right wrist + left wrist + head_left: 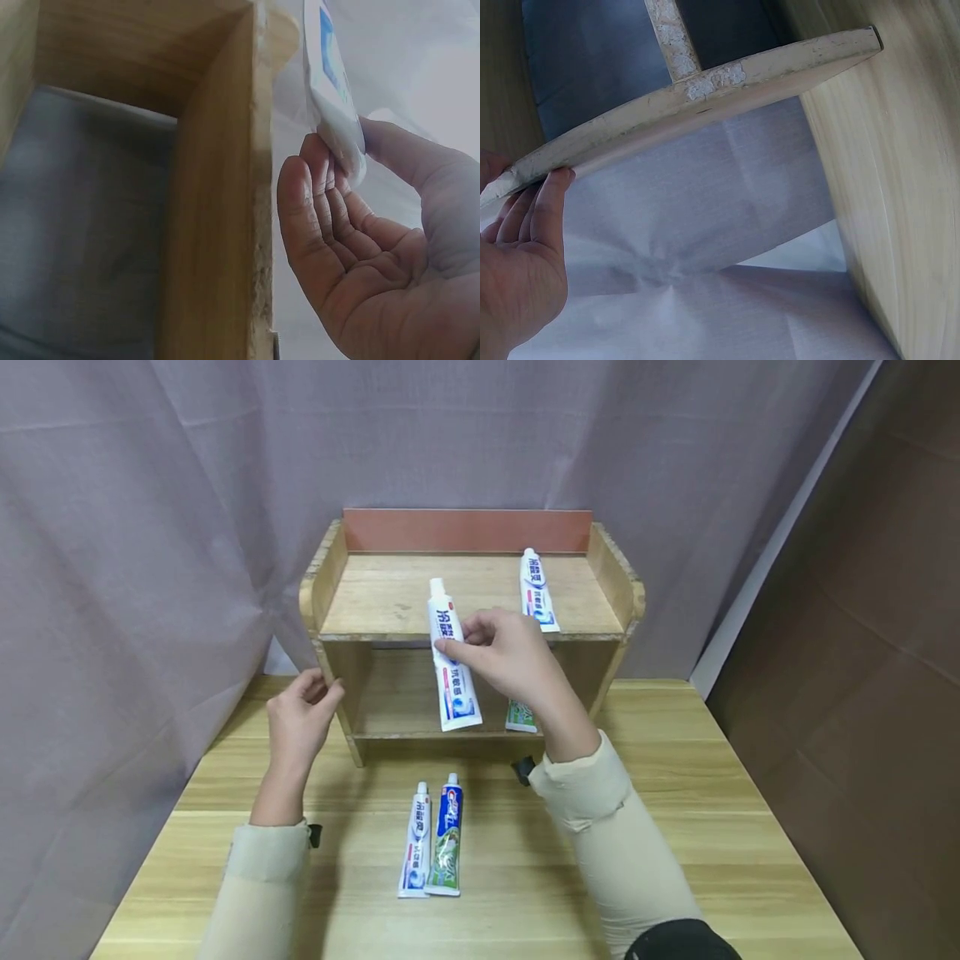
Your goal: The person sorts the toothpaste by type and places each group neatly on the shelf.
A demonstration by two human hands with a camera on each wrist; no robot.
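Observation:
My right hand (517, 664) pinches a white toothpaste tube (456, 697) between thumb and fingers. The tube hangs cap up before the upper board of a small two-tier wooden shelf (382, 597); in the right wrist view my palm (397, 300) is beside the board's edge. On the shelf's left side panel (630, 112), my left hand (296, 718) grips the front edge, thumb on one face and fingers on the other. Another white toothpaste tube (536, 589) lies at the right of the upper tier. A green-ended tube (521, 717) sticks out below, partly hidden by my right hand.
Nearer me on the wooden table (225, 860), a white toothpaste tube (416, 847) and a blue-and-green one (447, 839) lie side by side, caps toward the shelf. Grey cloth (465, 435) hangs close behind the shelf, and a brown panel (847, 610) stands on the right.

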